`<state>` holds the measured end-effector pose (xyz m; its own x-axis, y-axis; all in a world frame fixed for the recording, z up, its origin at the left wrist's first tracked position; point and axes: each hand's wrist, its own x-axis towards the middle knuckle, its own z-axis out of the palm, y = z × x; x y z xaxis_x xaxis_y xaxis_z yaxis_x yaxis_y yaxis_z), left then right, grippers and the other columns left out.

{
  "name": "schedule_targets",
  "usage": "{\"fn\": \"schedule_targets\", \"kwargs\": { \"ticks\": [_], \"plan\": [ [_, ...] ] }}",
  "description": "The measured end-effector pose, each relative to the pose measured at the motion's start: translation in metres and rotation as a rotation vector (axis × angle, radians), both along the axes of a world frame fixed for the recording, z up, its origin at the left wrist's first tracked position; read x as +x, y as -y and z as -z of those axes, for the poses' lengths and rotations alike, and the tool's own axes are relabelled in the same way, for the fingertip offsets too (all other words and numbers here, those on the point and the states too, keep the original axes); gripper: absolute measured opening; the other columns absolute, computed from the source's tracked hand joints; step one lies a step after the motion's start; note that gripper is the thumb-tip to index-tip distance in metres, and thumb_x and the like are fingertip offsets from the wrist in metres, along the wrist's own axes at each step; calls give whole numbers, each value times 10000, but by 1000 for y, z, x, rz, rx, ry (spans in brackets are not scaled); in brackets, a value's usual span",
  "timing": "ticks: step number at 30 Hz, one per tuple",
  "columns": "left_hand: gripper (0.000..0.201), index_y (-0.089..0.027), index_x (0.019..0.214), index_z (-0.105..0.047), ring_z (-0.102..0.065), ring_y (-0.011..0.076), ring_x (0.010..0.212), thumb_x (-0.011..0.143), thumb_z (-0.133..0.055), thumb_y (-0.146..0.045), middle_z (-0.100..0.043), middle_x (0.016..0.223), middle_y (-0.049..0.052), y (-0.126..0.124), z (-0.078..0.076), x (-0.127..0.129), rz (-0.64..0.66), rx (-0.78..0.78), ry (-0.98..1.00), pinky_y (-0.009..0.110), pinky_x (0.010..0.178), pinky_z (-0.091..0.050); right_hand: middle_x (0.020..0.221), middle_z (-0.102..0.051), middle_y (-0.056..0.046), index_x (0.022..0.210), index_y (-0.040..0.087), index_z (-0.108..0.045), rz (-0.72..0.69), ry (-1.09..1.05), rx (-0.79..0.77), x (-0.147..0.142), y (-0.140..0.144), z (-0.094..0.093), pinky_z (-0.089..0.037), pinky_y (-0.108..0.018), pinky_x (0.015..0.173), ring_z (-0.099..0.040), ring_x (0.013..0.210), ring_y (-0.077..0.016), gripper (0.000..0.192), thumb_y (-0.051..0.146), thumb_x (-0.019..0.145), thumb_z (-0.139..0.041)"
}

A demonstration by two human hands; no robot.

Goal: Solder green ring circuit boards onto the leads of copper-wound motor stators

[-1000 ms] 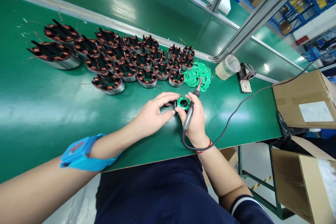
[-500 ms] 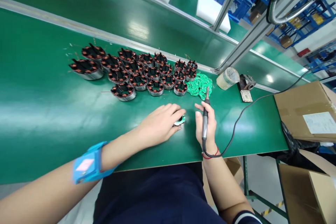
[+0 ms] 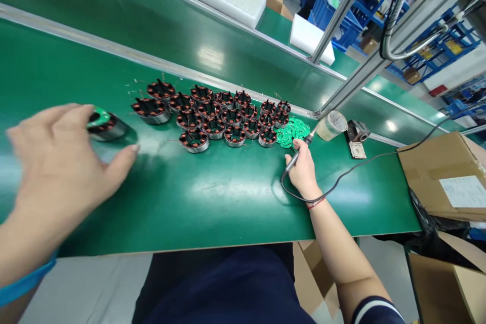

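Blur: your left hand [image 3: 56,162] is smeared, fingertips unclear beside the green-topped stator [image 3: 104,124] | Hidden: that stator's near side sits behind your fingers; contact cannot be told | Cut off: your left forearm leaves the frame's left edge | Hidden: soldering iron [image 3: 301,149] grip inside your right hand [image 3: 304,169] | Too small: wire ends on stator cluster [image 3: 220,116]

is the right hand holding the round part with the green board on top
No, the right hand grips a corded soldering iron, while the round part with the green board sits far over by the left hand.
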<state>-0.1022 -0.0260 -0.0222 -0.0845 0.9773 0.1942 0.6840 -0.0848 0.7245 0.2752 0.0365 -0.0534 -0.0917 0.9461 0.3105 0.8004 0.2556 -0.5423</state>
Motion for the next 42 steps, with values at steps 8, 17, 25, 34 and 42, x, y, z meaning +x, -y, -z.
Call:
{"fn": "schedule_targets", "kwargs": {
  "ticks": [8, 17, 25, 34, 42],
  "plan": [
    [511, -241, 1161, -691, -399, 505, 1423, 888, -493, -625, -624, 1240, 100, -14, 22, 45, 11, 84, -200, 694, 1029, -356, 1098, -711, -141, 1347, 158, -565, 93, 176, 133, 18, -11, 12, -535, -485, 947, -611, 994, -287, 465, 136, 883, -555],
    [401, -259, 1182, -590, -653, 309, 926, 920, -535, -557, -644, 1023, 94, 15, 0, 76, 285, -133, 23, 510, 858, -562, 981, -707, -106, 1353, 155, -569, -13, 204, 114, 10, 1, 5, -542, -456, 910, -612, 933, -283, 459, 159, 896, -535],
    [521, -236, 1293, -598, -484, 444, 1325, 934, -540, -611, -567, 1442, 177, -9, 39, 38, 344, -85, -344, 662, 1082, -412, 1076, -724, -88, 1410, 211, -533, -252, 140, 21, -2, 39, 2, -574, -438, 923, -654, 1002, -271, 531, 178, 886, -608],
    [639, -255, 1309, -589, -603, 387, 1274, 850, -606, -699, -669, 1346, 134, -29, 30, 100, 546, -137, 8, 578, 1109, -469, 1269, -741, -114, 1445, 193, -512, -280, 131, -64, -8, 34, 1, -539, -480, 1007, -645, 1118, -286, 575, 140, 887, -641],
    [416, -266, 1243, -674, -612, 399, 1130, 903, -537, -464, -691, 1154, 141, -48, 12, 121, 703, 34, -301, 627, 1033, -473, 1109, -805, -38, 1441, 237, -548, -282, -20, 46, -2, 52, -13, -574, -375, 919, -733, 996, -211, 408, 276, 1039, -492]
  ]
}}
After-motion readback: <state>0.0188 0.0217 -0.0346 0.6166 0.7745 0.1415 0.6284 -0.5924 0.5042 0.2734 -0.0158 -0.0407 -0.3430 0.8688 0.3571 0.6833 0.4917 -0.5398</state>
